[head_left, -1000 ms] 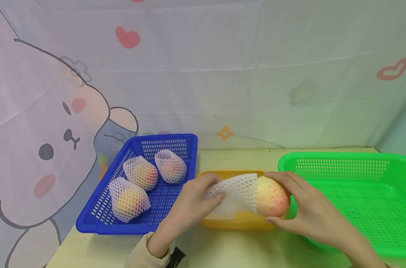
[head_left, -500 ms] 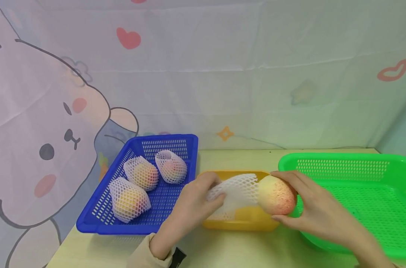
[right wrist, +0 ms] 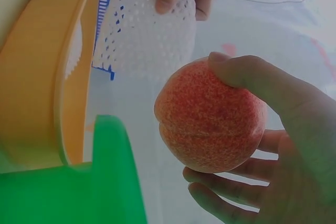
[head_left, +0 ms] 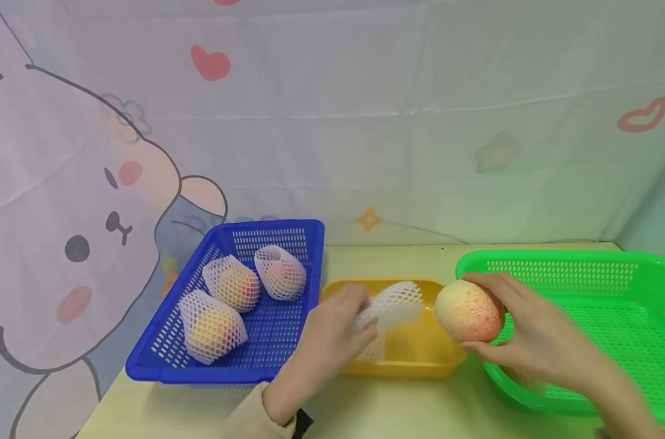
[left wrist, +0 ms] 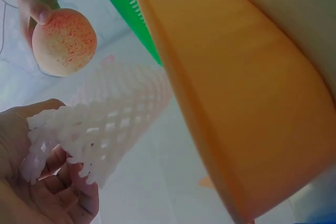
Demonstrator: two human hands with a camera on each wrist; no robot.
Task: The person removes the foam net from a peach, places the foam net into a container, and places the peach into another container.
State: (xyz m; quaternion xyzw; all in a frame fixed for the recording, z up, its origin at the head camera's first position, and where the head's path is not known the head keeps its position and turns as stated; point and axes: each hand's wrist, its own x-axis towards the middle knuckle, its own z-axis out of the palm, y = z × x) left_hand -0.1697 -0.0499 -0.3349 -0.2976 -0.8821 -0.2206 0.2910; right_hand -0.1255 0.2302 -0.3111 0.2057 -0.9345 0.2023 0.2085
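Note:
My right hand grips a bare peach, pale yellow with a speckled red side, between thumb and fingers over the near left rim of the green basket. In the right wrist view the peach shows its red side and crease. My left hand pinches an empty white foam fruit net above the yellow tray. The net hangs apart from the peach in the left wrist view. Another white foam net lies in the tray, partly behind my left hand.
To the left stands a blue basket holding three netted peaches. Another peach lies in the green basket, mostly hidden beneath my right hand. A printed cloth hangs behind the table.
The peach has come out of the foam net and moved right with my right hand, toward the green basket. My left hand keeps the net, now slack and crumpled, and has shifted slightly right.

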